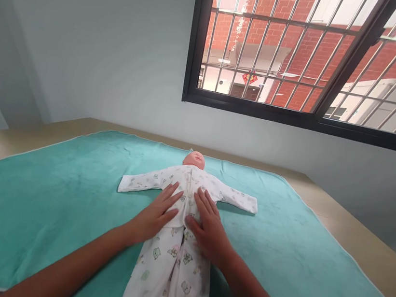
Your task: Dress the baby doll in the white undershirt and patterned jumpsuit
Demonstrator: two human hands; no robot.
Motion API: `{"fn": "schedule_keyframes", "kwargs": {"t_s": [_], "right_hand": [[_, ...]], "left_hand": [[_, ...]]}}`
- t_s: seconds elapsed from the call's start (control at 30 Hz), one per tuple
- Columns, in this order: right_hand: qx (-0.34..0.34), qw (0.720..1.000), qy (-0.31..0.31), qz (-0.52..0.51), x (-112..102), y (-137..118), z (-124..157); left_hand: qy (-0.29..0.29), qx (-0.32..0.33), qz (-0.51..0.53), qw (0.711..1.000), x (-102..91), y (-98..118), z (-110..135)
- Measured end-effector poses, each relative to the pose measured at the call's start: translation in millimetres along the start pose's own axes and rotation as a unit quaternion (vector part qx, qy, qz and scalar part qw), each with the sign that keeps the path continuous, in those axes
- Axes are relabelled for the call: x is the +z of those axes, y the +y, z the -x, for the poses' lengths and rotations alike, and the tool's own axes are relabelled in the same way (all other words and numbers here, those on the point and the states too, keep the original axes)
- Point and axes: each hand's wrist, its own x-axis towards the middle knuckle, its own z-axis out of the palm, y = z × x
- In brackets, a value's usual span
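Observation:
A baby doll [194,159] lies on its back on a teal blanket [53,197], dressed in a white printed romper [171,267] with both sleeves spread out sideways. My left hand [157,214] rests flat on the left side of the romper's belly, fingers stretched toward the chest. My right hand [208,225] lies flat on the right side, fingers extended too. Both hands press on the cloth on either side of the front closure and hold nothing.
The blanket covers a beige table [355,227] set against a pale wall. A barred window [305,50] is above the far right. The table's right edge runs diagonally toward me.

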Motion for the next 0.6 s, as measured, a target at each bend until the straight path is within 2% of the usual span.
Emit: {"fn": "schedule_keyframes", "kwargs": {"t_s": [0.07,0.13,0.2,0.27,0.33,0.4,0.5,0.6], "right_hand": [[-0.016,1.000,-0.009,0.010,-3,-10,26],[-0.078,0.996,-0.020,0.028,-3,-19,60],[-0.167,0.984,-0.029,0.059,-1,-25,92],[-0.219,0.971,-0.025,0.091,0,-27,117],[-0.232,0.968,-0.015,0.098,-4,-30,129],[-0.218,0.973,-0.001,0.075,-12,-35,132],[-0.155,0.986,0.056,0.004,-26,-44,131],[-0.092,0.986,0.114,-0.074,-31,-50,138]], "left_hand": [[0.004,0.005,-0.016,1.000,-2.9,15,39],[0.004,0.036,-0.040,0.999,-4.2,29,79],[-0.003,0.095,-0.059,0.994,-2.3,41,112],[-0.006,0.153,-0.082,0.985,2.6,50,132],[-0.003,0.198,-0.118,0.973,8.2,58,138],[-0.006,0.215,-0.162,0.963,11.2,67,135],[-0.020,0.191,-0.200,0.961,6.4,81,128],[-0.010,0.196,-0.194,0.961,-5.5,90,126]]}}
